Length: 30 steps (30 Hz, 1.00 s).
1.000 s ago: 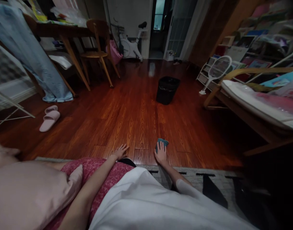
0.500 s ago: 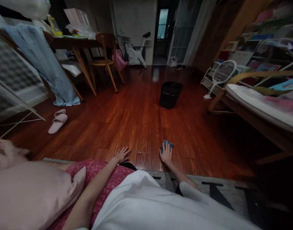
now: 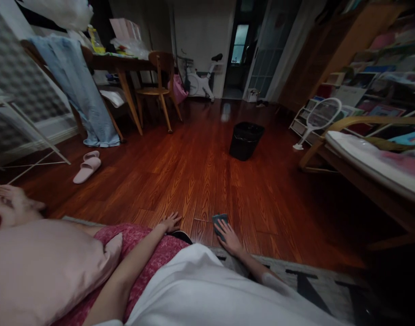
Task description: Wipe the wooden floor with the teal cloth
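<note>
My right hand lies with its fingers spread over a dark teal cloth on the wooden floor. The palm hides part of the cloth, whose far edge shows past the fingertips. To the left, my left hand rests flat on the floor, fingers apart and holding nothing. Just below that hand, the edge of a dark, round-edged object shows beside my clothing; its kind I cannot make out.
A black trash bin stands ahead. Pink slippers lie at left, near jeans draped over a chair. A wooden daybed and an electric swatter are at right. Beneath me is a patterned rug; a pillow covers my lap.
My right hand has slid the cloth leftward and nearer to my body across the floor. My left hand stays in place on the floor. The camera view has tilted slightly.
</note>
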Each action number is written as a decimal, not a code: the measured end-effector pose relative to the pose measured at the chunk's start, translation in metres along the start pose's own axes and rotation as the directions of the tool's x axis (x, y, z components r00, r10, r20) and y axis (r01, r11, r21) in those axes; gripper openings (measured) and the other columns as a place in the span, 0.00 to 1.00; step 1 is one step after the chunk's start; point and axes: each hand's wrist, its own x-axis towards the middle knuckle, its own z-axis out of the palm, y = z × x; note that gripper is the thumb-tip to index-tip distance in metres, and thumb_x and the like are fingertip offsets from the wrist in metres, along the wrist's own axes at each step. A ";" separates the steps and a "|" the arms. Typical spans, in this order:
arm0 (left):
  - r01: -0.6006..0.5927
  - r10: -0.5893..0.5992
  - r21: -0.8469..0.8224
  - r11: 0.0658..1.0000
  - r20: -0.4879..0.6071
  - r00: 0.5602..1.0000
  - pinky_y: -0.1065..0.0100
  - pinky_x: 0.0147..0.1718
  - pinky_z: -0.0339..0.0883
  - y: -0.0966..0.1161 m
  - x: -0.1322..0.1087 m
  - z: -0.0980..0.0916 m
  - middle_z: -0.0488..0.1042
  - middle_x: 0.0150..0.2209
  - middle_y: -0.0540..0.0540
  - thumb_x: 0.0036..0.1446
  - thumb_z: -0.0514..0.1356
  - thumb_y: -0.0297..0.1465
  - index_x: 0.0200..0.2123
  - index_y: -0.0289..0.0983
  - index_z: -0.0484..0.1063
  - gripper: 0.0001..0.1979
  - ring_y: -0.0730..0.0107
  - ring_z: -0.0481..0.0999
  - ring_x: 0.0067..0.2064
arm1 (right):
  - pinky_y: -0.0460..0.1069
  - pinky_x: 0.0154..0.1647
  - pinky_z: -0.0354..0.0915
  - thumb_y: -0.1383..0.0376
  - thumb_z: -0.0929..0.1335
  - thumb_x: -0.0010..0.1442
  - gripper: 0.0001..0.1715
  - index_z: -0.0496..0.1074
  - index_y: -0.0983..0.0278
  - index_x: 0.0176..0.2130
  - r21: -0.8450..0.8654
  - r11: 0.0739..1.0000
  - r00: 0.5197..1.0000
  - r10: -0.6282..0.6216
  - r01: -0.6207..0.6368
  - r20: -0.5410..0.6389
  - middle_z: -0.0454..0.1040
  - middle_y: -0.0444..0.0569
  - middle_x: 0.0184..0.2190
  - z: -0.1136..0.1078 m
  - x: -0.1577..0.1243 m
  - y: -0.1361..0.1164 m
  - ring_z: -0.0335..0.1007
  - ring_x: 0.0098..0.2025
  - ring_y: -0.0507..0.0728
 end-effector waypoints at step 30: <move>0.009 -0.008 -0.117 0.993 0.005 1.000 0.32 0.62 0.42 -0.001 0.011 0.007 0.38 0.73 0.37 0.62 0.57 0.46 0.71 0.45 0.52 0.37 0.39 0.41 0.72 | 0.64 0.69 0.46 0.56 0.50 0.69 0.35 0.55 0.63 0.69 -0.067 0.891 0.879 0.427 -0.449 -0.213 0.50 0.55 0.72 -0.004 -0.007 0.063 0.40 0.73 0.62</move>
